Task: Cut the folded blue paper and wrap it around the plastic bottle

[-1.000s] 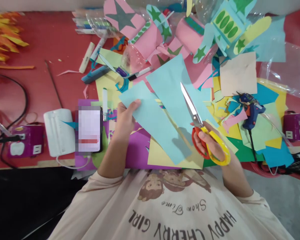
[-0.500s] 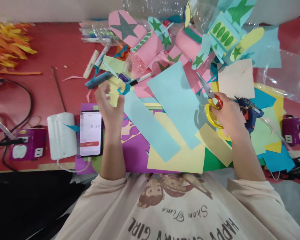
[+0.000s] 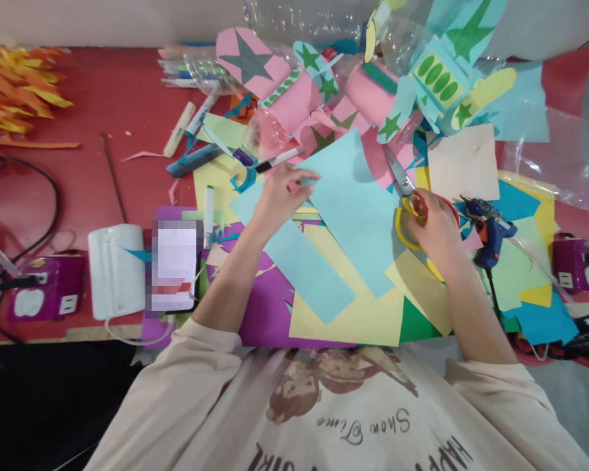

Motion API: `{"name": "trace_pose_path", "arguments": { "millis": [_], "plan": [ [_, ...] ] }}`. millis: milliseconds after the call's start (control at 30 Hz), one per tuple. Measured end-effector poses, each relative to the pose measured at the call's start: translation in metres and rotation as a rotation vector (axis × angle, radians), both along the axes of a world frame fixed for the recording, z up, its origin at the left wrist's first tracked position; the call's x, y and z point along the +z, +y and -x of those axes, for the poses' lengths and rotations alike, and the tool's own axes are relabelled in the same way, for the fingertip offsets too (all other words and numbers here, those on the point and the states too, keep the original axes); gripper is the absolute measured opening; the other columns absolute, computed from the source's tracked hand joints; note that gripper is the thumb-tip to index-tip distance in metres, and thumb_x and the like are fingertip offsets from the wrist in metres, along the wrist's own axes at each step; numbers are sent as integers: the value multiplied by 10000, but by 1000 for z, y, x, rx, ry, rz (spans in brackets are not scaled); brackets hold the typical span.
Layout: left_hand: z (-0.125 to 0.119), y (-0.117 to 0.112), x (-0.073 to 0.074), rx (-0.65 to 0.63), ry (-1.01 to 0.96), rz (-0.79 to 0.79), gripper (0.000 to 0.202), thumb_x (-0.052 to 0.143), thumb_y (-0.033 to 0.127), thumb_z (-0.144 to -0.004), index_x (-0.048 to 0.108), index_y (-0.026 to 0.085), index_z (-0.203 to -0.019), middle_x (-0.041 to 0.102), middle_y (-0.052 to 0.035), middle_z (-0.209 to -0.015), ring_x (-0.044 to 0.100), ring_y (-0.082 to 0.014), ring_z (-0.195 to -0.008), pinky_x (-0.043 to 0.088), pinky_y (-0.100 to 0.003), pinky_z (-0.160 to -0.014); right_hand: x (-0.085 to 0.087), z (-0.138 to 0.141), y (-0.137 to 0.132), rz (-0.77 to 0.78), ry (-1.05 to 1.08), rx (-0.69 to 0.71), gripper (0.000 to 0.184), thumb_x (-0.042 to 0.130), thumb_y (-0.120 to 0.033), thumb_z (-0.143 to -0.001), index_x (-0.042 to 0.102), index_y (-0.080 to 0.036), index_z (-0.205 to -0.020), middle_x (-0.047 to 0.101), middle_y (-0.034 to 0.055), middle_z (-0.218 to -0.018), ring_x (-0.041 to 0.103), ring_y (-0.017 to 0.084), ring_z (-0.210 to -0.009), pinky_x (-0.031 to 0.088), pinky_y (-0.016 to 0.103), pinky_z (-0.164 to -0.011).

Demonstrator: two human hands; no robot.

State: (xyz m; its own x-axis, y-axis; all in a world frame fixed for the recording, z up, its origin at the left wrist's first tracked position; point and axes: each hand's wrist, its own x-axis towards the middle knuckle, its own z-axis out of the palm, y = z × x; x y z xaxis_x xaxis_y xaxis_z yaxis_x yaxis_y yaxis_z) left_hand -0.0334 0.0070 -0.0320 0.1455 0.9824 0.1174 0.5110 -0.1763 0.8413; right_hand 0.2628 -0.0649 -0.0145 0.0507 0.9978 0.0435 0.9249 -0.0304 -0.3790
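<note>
My left hand (image 3: 282, 190) rests with its fingers on the left edge of a large light-blue paper sheet (image 3: 356, 209) in the middle of the table. A narrower light-blue strip (image 3: 304, 265) lies just below my left wrist on yellow and purple paper. My right hand (image 3: 434, 226) is closed around the yellow and red handles of a pair of scissors (image 3: 405, 193). Their closed blades point up and left over the pink paper, lying low on the pile.
A blue glue gun (image 3: 488, 229) lies right of my right hand. A phone (image 3: 174, 265) and a white device (image 3: 116, 268) sit at the left, with purple power strips (image 3: 44, 288) at both sides. Markers, plastic bottles and star-decorated pink paper craft (image 3: 294, 85) crowd the back.
My left hand let go of the blue strip, which now lies flat, and moved right onto the large blue sheet. My right hand carried the scissors up and right and lowered them.
</note>
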Motion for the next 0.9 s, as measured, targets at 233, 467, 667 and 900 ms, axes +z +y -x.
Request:
{"name": "trace_pose_path", "arguments": {
  "millis": [233, 467, 667, 900],
  "plan": [
    [15, -23, 33, 98, -140, -121, 259, 620, 125, -767, 786, 273, -899, 545, 2, -817, 538, -84, -630, 502, -246, -658, 2, -1, -6, -4, 42, 13, 392, 539, -231, -829, 572, -165, -1214, 683, 174, -1103, 636, 332, -1059, 502, 539, -928],
    [49, -42, 58, 537, -634, -183, 258, 583, 98, -597, 762, 228, -730, 596, 49, -569, 464, -53, -460, 424, -202, -470, 15, 16, -21, 0, 292, 139, 335, 535, -377, -906, 607, -208, -1187, 642, 133, -1262, 591, 296, -1184, 476, 512, -1010],
    [49, -65, 42, 764, -833, -71, 242, 580, 93, -581, 739, 227, -704, 620, 45, -599, 437, -45, -506, 428, -160, -489, 8, 22, -27, 164, 700, 115, 545, 570, -489, -891, 456, -241, -1363, 610, 134, -1285, 616, 245, -1159, 532, 448, -939],
    [21, -117, 16, 691, -723, 95, 175, 734, 219, -708, 775, 280, -866, 670, 38, -704, 557, -88, -581, 522, -229, -612, 8, 13, -30, 145, 993, -22, 494, 518, -546, -889, 480, -279, -1303, 632, 86, -1283, 654, 243, -1106, 572, 414, -868]
  ]
}}
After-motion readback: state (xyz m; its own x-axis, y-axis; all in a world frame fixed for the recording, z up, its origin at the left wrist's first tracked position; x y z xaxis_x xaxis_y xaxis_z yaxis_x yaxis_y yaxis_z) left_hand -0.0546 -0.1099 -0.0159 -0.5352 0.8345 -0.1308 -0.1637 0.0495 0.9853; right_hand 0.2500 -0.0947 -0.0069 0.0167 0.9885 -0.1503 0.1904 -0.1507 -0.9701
